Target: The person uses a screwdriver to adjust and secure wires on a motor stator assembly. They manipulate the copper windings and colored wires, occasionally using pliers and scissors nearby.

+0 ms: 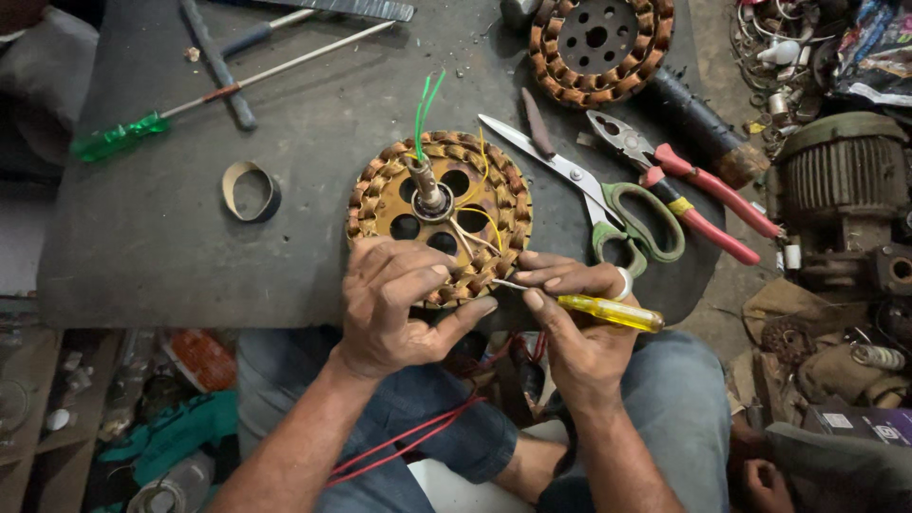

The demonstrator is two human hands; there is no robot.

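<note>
Stator (439, 214) gripped by curled left hand (394, 304); right hand (575, 318) angles yellow screwdriver (608, 311).

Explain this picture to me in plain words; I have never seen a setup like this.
The one picture comes from a camera worn on a person's head, looking down at their own two hands over a dark work surface. The left hand grips the edge of a round disc wound with copper coils. The right hand holds a yellow-handled screwdriver, its tip at the coils. Around it lie green-handled scissors, red-handled pliers, a green-handled screwdriver, a tape roll and a second coil disc.
</note>
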